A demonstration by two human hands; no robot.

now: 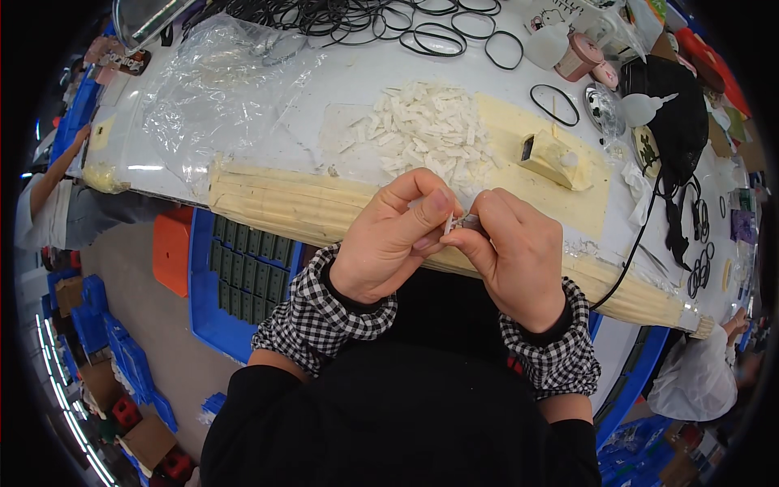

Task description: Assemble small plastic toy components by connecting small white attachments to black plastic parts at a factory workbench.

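My left hand (393, 235) pinches a small white plastic piece (449, 222) between thumb and forefinger, just in front of the table's padded edge. Close against it, my right hand (519, 256) is closed, with thumb and forefinger at the same piece. Something small and greyish shows at the right fingertips, too small to name. Beyond both hands lies a heap of similar white plastic pieces (422, 126) on the table (341, 77). To its right, a block wrapped in yellow tape (560, 161) sits on a yellow sheet (507, 114).
Black rubber bands (434, 39) lie tangled at the back. A clear plastic bag (219, 89) spreads at left. A black cable (629, 264) hangs over the right edge. Below left stands a blue crate (199, 300) of dark green parts, beside an orange stool (172, 252). Other people work at both sides.
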